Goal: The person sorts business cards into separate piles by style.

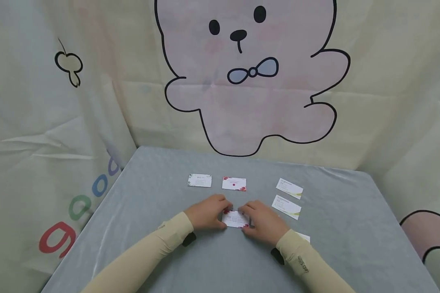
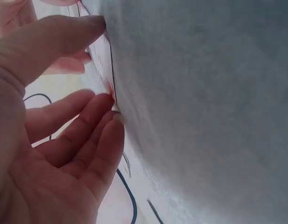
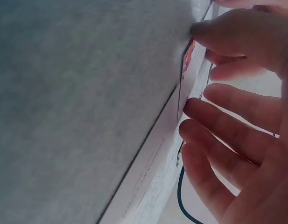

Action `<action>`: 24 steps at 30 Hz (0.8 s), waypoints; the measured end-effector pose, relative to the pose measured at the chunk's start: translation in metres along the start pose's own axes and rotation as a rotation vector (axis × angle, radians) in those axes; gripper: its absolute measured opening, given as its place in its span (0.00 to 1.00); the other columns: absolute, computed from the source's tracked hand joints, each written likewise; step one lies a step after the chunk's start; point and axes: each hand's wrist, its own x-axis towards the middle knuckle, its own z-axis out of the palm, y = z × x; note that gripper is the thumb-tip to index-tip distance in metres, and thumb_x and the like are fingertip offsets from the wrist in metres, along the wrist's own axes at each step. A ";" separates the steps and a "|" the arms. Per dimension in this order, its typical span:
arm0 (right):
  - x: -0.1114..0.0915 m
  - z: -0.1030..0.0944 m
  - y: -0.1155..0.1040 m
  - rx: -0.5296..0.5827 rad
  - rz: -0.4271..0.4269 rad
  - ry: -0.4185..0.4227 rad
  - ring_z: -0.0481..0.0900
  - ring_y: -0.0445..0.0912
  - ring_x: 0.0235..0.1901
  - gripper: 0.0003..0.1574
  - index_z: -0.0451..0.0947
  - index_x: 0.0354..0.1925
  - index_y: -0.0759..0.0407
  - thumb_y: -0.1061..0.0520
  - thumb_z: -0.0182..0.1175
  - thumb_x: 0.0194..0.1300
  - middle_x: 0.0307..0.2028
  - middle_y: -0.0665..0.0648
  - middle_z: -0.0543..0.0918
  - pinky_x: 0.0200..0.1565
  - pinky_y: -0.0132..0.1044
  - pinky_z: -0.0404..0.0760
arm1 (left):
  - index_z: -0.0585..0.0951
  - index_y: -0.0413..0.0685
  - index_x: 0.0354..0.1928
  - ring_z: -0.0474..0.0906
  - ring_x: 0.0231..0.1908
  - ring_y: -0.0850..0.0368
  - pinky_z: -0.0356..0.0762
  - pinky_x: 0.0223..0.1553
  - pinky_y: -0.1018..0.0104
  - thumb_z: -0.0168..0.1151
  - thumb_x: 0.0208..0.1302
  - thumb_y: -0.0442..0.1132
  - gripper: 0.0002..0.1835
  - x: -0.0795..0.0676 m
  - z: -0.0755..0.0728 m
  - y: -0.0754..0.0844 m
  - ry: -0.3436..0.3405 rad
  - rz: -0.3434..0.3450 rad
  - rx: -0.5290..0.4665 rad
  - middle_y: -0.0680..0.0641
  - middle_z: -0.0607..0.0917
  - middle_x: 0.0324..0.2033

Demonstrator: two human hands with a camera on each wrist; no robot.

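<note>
In the head view a white business card (image 1: 236, 220) with red flowers at its corners lies on the grey cloth between both hands. The left hand (image 1: 208, 212) holds its left end, thumb at the near corner and fingertips at the far one. From the other side the right hand (image 1: 265, 223) holds the right end, its thumb also at the near edge. The left wrist view shows the thumb (image 2: 83, 28) on the card's edge, fingers curved behind. In the right wrist view the thumb (image 3: 214, 32) meets a flowered corner of the card (image 3: 189, 60).
Beyond the hands lie a green-leaf card (image 1: 199, 180) and a red-flower card (image 1: 234, 183). To the right are two yellow-cornered cards, the upper (image 1: 289, 188) and the lower (image 1: 286, 207). Another card (image 1: 305, 237) is partly hidden by the right sleeve. A printed curtain (image 1: 381, 122) hangs behind the table.
</note>
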 end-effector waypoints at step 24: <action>0.067 -0.017 0.034 -0.033 0.153 -0.045 0.82 0.57 0.65 0.43 0.77 0.72 0.59 0.46 0.78 0.64 0.66 0.62 0.82 0.65 0.55 0.82 | 0.83 0.50 0.66 0.77 0.55 0.55 0.81 0.60 0.59 0.80 0.61 0.45 0.30 0.052 -0.025 -0.029 0.102 -0.145 0.031 0.47 0.80 0.58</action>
